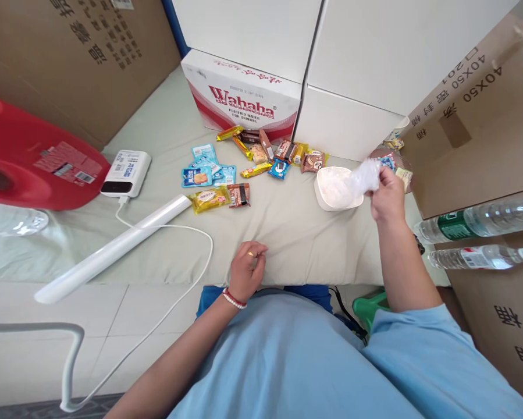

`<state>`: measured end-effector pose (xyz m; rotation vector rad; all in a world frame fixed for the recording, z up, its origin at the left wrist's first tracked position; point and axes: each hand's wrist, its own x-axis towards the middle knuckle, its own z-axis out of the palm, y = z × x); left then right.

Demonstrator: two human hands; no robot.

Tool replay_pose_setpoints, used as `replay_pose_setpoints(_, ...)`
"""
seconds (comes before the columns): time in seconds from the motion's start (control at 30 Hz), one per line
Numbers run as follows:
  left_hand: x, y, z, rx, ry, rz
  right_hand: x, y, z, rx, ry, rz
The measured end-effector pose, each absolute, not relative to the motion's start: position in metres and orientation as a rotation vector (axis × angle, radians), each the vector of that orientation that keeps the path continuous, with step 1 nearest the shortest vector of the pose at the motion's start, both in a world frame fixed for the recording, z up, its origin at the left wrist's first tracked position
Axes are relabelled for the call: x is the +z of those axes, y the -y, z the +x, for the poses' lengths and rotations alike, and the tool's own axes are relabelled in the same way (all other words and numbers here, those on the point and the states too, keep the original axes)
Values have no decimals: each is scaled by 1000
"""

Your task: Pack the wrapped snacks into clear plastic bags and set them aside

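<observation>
My right hand (388,195) is closed on the end of a crumpled clear plastic bag (365,176). The bag hangs over the right rim of a small white plastic bowl (330,203), and more pale, see-through material shows inside the bowl. My left hand (247,270) rests on the front edge of the cloth-covered table (305,250), its fingers loosely curled with nothing visible in them. Beyond it are a yellow snack packet (210,199) and a brown snack packet (239,195). Light-blue snack packets (197,176) lie in a small pile behind those.
Several mixed snacks (259,153) lie before the Wahaha carton (248,99). Left are a white power bank (125,173) with a cable, a white tube (117,247) and a red jug (38,157). Water bottles (483,221) and cardboard boxes (475,134) border the right.
</observation>
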<state>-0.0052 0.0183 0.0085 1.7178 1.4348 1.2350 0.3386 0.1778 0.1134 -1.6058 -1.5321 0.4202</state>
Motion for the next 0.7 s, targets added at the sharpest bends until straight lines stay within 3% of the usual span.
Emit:
replay_pose_setpoints(0.1,33,-26,17,1157,-1350,1304,91,-121,284,908,1401,-1333)
replay_pose_setpoints(0.2,48,-37,37,1063,-1148,1049,67,-72,233,1187,1435,-1285)
replay_pose_setpoints(0.4,46,-45,41,1063,-1044,837,46,-46,213,1335,1414,-1285)
replay_pose_setpoints(0.53,42,-41,33,1093,-1084,794,51,-47,227,1450,1255,-1268)
replay_pose_setpoints(0.7,44,-39,35,1050,-1094,875,61,-37,220,1505,1453,-1219)
